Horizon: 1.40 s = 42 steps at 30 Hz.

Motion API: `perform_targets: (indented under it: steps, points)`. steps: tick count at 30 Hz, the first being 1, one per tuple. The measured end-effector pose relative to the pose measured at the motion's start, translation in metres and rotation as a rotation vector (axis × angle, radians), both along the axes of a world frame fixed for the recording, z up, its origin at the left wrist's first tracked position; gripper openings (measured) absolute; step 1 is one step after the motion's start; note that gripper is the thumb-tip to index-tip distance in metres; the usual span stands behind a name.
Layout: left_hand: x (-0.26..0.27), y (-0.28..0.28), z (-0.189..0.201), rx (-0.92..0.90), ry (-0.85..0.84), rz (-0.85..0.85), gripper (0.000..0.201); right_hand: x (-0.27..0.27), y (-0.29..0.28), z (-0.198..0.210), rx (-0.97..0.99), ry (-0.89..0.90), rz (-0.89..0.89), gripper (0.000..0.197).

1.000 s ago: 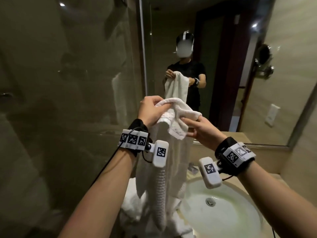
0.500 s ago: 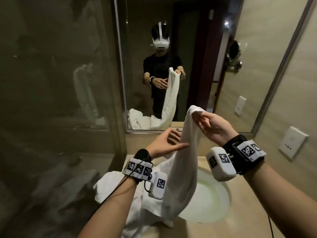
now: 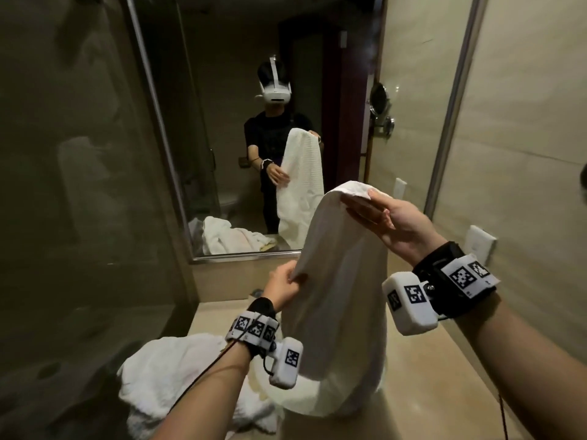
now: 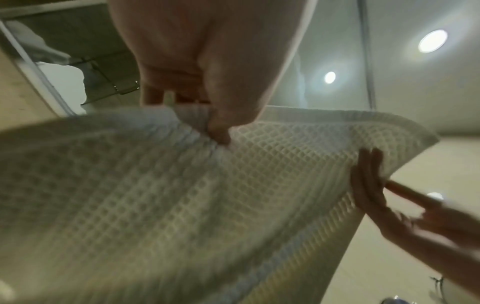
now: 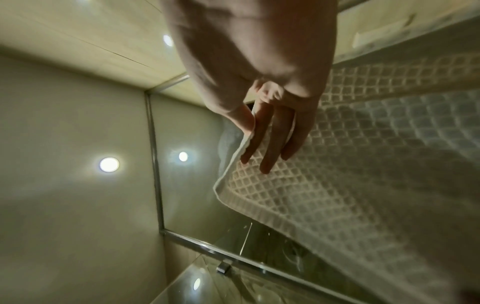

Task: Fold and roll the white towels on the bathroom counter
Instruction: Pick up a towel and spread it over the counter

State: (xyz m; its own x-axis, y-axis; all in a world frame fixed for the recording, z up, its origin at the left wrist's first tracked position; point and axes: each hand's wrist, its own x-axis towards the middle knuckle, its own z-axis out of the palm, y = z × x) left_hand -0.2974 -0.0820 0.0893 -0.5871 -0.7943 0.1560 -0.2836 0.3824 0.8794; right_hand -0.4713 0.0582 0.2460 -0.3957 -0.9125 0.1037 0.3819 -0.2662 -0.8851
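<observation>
Above the worktop [image 3: 422, 369], the right hand [image 3: 392, 225] pinches the towel [image 3: 340, 300] corner; the left hand [image 3: 284, 285] pinches its edge. Spreading step in hand. Next, I judge: find the second corner.

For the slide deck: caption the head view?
Both hands hold a white waffle-weave towel above the beige counter.

1. No words, brand names, numbers or signs can be read in any view.
2. The only printed marks are black-and-white square code patterns on the left wristband [image 3: 254, 329] and its white camera block [image 3: 286, 363].
3. The same patterns stand on the right wristband [image 3: 467, 274] and its white camera block [image 3: 409, 301], right of the left wristband.
</observation>
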Motion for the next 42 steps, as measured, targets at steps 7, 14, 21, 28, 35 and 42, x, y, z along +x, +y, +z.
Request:
perform_targets:
  steps: [7, 14, 21, 28, 35, 42]
  points:
    - [-0.023, 0.023, 0.088, -0.370, 0.173, 0.230, 0.033, -0.072, 0.050, 0.022, -0.054, 0.084, -0.155, 0.036]
    - [-0.043, 0.066, 0.147, -0.555, 0.233, 0.286, 0.020, -0.108, 0.096, 0.035, -0.108, 0.134, -0.177, 0.038]
    - [-0.021, 0.108, 0.172, -0.552, -0.217, 0.078, 0.034, -0.116, 0.143, 0.044, -0.175, 0.117, -0.221, 0.026]
    - [0.004, 0.128, 0.186, -0.638, -0.157, 0.247, 0.017, -0.096, 0.197, 0.062, -0.257, 0.125, -0.280, 0.025]
    - [0.030, 0.182, 0.202, -0.680, 0.255, 0.322, 0.018, -0.056, 0.256, 0.070, -0.307, 0.106, -0.426, 0.025]
    - [0.065, 0.236, 0.222, -0.666, 0.476, 0.198, 0.017, -0.028, 0.296, 0.068, -0.386, 0.095, -0.384, 0.031]
